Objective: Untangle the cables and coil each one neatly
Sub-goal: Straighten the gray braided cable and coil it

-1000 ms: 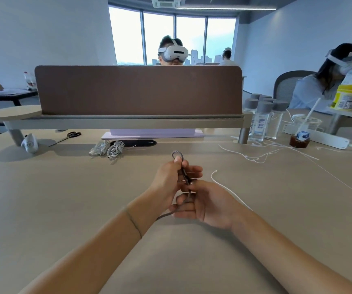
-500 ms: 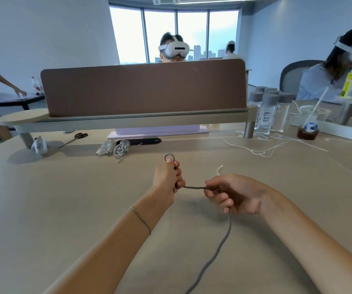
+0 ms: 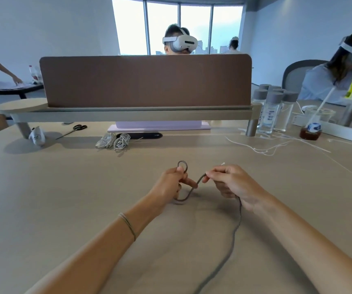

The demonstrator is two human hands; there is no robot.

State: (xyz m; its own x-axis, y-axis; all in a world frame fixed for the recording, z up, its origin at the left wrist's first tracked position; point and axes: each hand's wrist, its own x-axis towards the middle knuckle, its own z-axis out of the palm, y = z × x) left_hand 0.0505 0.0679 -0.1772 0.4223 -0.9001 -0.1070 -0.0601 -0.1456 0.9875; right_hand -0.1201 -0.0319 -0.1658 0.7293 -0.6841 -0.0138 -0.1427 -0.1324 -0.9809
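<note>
Mid-frame: left hand [image 3: 172,180] pinches grey cable [image 3: 233,236] loop, right hand [image 3: 230,183] pinches next stretch; coiling barely begun, 2 white bundles [image 3: 113,141] upper left done.

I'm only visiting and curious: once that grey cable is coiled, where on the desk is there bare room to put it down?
Bare table lies left of the left hand, in front of the scissors and the white cable bundles. Another bare patch lies right of the right hand, nearer than the loose white strings. It is crowded at the back right, around the bottles. The grey cable trails between the arms.
</note>
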